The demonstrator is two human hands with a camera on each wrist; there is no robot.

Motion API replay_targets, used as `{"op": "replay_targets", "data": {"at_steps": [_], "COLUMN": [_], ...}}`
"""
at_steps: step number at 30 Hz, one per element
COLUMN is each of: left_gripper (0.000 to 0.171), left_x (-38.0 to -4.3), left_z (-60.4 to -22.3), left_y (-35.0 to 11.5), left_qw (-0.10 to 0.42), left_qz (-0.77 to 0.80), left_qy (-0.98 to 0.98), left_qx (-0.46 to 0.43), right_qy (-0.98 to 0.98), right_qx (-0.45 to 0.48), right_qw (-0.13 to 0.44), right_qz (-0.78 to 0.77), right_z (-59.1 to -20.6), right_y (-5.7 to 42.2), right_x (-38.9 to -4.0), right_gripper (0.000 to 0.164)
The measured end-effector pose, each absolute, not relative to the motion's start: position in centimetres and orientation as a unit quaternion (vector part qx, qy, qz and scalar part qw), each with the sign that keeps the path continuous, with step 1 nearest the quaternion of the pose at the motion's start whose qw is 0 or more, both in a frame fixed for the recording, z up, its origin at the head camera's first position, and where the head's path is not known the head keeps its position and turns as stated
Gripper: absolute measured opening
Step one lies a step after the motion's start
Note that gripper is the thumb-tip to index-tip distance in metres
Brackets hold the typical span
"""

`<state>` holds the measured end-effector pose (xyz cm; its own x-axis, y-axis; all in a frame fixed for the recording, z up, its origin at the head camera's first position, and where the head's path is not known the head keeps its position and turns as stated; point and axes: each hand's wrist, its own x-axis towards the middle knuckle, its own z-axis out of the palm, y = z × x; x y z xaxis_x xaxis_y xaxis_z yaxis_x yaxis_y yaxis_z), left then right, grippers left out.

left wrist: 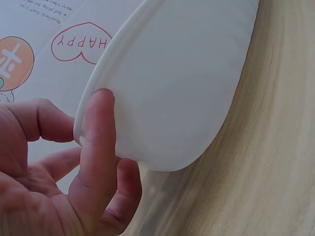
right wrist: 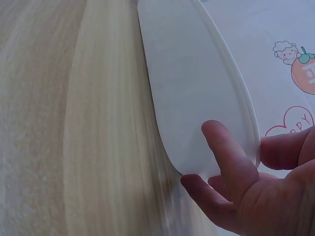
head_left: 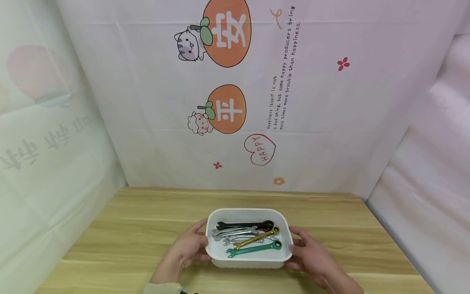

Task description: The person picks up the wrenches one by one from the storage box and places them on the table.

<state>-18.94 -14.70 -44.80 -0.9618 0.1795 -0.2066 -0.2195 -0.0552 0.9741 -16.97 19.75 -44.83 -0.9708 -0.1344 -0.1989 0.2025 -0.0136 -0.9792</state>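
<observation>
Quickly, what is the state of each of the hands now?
Left hand: gripping the left end of the white rounded-rectangular plastic box.
Right hand: gripping its right end.

White printed cloth [head_left: 315, 122] hangs behind the wood-grained table [head_left: 147, 220].

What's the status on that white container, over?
Left hand gripping white container at left end; right hand at right end. Wrenches lying inside. No obstruction seen.

On your back sheet [head_left: 330, 122] you read 安 and 平 on fruits [head_left: 228, 109], HAPPY in a heart [head_left: 260, 149], and lines [head_left: 283, 73] beginning "Happiness itself is not a bad thing".
</observation>
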Motion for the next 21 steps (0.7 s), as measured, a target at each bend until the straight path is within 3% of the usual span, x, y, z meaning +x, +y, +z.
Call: {"op": "replay_targets", "data": {"at_steps": [5,8,13,17,21], "left_gripper": [0.088,0.088,0.088,0.089,0.089], "left_x": [-18.9,-18.9,-18.9,-19.0,-19.0], "left_z": [-44.9,-44.9,-45.0,-45.0,-45.0], "left_y": [-14.7,-14.6,-14.6,-14.6,-14.7], "left_qw": [0.138,0.14,0.143,0.146,0.145], "left_qz": [0.731,0.732,0.732,0.731,0.729], "left_qy": [0.668,0.667,0.666,0.666,0.668], "left_qx": [-0.013,-0.012,-0.01,-0.008,-0.01], "right_qy": [0.686,0.663,0.669,0.687,0.652], "right_qx": [0.013,-0.012,-0.045,-0.06,-0.104], "right_qw": [0.133,0.171,0.201,0.169,0.181], "right_qz": [-0.716,-0.729,-0.714,-0.704,-0.729], "right_z": [-45.0,-44.9,-43.0,-39.9,-37.5], "right_y": [20.1,21.1,23.9,26.2,27.4], "right_x": [-17.2,-17.8,-19.3,-20.9,-22.7], "right_gripper": [0.063,0.068,0.077,0.068,0.052]}}
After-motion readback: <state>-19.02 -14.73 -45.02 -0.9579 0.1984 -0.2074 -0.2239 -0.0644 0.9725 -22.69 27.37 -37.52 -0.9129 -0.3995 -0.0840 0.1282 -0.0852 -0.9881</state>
